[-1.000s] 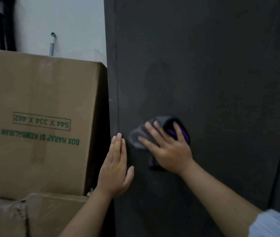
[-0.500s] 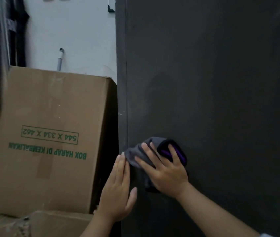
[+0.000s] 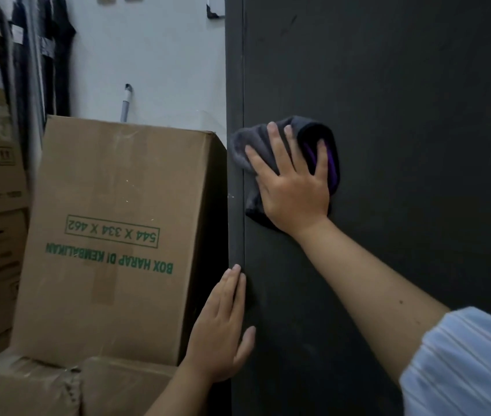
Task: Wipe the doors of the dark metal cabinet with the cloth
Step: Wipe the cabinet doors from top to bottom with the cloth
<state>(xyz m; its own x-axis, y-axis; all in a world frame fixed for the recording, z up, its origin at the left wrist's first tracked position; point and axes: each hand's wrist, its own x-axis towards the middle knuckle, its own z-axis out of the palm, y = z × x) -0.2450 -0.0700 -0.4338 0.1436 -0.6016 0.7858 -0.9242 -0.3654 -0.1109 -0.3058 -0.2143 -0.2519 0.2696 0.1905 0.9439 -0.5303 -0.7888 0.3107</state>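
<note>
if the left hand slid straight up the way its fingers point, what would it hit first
Probably the cloth. The left hand lies flat along the cabinet door edge, fingers pointing up; the door is bare until the cloth's overhanging corner, pressed by the right hand. Depth is unclear.

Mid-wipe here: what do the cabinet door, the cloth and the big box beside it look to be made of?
Cabinet door: flat, matte dark grey, faint scuffs; looks like painted metal. Cloth: soft, folded grey fabric with a purple inner side, probably microfibre, pressed flat by the right hand. Box: brown corrugated cardboard, green print, taped seam.
</note>
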